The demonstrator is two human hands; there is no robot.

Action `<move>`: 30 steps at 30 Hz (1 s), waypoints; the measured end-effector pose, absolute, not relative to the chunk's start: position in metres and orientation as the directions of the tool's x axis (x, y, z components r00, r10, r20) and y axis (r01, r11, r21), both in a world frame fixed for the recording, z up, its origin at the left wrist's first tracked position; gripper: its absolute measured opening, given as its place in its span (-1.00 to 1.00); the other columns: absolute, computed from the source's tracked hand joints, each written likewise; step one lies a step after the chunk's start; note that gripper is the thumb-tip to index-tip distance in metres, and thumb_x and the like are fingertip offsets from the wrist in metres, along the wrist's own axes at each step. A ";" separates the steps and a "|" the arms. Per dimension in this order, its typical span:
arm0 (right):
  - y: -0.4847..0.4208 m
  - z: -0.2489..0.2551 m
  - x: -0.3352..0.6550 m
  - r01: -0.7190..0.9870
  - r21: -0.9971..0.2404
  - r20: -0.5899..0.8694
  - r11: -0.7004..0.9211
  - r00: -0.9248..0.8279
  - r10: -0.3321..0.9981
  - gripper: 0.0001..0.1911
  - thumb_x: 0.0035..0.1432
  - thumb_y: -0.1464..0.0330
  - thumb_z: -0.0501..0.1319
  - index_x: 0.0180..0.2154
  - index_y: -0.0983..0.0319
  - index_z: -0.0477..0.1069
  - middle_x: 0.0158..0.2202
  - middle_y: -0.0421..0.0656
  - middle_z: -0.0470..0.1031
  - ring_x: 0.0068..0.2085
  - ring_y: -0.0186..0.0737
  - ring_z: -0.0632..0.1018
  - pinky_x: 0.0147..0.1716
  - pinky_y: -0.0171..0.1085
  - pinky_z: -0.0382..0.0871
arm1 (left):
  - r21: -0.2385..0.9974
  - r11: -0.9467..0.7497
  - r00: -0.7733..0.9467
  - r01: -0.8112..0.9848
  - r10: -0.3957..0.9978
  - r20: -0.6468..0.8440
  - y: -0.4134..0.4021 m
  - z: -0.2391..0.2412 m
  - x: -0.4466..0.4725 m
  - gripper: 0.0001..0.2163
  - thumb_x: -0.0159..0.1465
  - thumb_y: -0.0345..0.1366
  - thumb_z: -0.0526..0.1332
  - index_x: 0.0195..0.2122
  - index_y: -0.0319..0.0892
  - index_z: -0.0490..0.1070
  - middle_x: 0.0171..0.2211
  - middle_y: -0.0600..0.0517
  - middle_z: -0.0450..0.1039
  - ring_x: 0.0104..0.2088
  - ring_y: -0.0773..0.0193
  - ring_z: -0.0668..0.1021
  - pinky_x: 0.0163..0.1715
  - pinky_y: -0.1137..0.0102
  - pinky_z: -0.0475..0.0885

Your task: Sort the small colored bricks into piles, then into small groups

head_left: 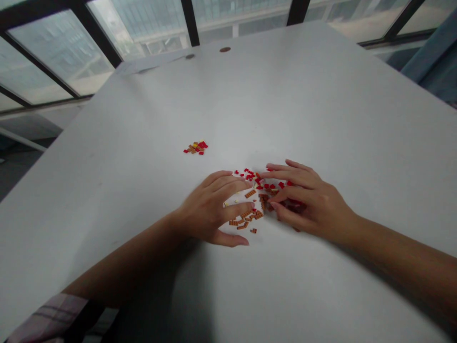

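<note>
A scatter of tiny red and orange bricks [254, 195] lies on the white table [321, 119] between my two hands. My left hand [214, 207] rests on the table at the pile's left side, fingers spread and stretched over the orange pieces, holding nothing that I can see. My right hand [303, 197] lies at the pile's right side, fingers extended leftward across the red pieces and partly covering them. A second, smaller heap of red, orange and yellow bricks [196, 147] sits apart, farther back and to the left.
Two small round caps [224, 49] are set in the table near its far edge. Beyond that edge are dark-framed windows [71, 52]. A plaid sleeve [53, 319] shows at the bottom left.
</note>
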State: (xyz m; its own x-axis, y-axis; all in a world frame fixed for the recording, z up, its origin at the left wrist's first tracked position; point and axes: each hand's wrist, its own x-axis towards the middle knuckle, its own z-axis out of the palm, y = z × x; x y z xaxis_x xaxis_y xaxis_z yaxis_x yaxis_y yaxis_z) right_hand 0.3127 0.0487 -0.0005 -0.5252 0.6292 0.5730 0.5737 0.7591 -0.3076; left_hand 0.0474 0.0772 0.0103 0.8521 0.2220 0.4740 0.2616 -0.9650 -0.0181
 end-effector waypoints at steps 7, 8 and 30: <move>0.046 0.006 0.313 0.643 -0.445 0.512 0.623 -0.389 0.766 -0.89 0.20 0.38 0.22 -0.38 0.15 0.49 -0.02 -0.02 0.61 -0.03 -0.03 0.63 -0.04 -0.01 0.56 | -0.013 -0.969 0.863 0.247 0.214 0.457 0.076 0.009 0.047 -0.43 0.24 0.21 0.19 0.07 -0.13 0.43 0.10 -0.24 0.45 0.10 0.00 0.50 0.17 0.05 0.33; 0.046 0.006 0.313 0.649 -0.452 0.510 0.612 -0.375 0.774 -0.89 0.21 0.38 0.21 -0.37 0.16 0.49 -0.03 -0.01 0.61 -0.06 -0.04 0.64 -0.10 -0.03 0.58 | -0.011 -0.970 0.866 0.242 0.211 0.452 0.076 0.009 0.047 -0.44 0.24 0.21 0.20 0.08 -0.11 0.44 0.11 -0.24 0.44 0.11 -0.01 0.49 0.17 0.04 0.32; 0.047 0.003 0.311 0.654 -0.378 0.579 0.655 -0.385 0.719 -0.91 0.25 0.41 0.21 -0.28 0.21 0.51 -0.10 0.04 0.62 -0.12 -0.07 0.65 -0.26 -0.14 0.60 | 0.022 -0.957 0.863 0.289 0.271 0.427 0.076 0.008 0.046 -0.44 0.24 0.19 0.21 0.07 -0.14 0.41 0.13 -0.25 0.43 0.13 0.01 0.47 0.23 0.01 0.25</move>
State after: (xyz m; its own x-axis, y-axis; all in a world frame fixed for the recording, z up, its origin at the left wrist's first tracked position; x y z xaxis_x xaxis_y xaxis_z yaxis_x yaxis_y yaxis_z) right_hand 0.3108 0.0469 0.0027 -0.3854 0.7186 0.5789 0.6537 0.6554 -0.3784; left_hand 0.0464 0.0759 0.0081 0.8630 0.2706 0.4267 0.2891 -0.9570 0.0223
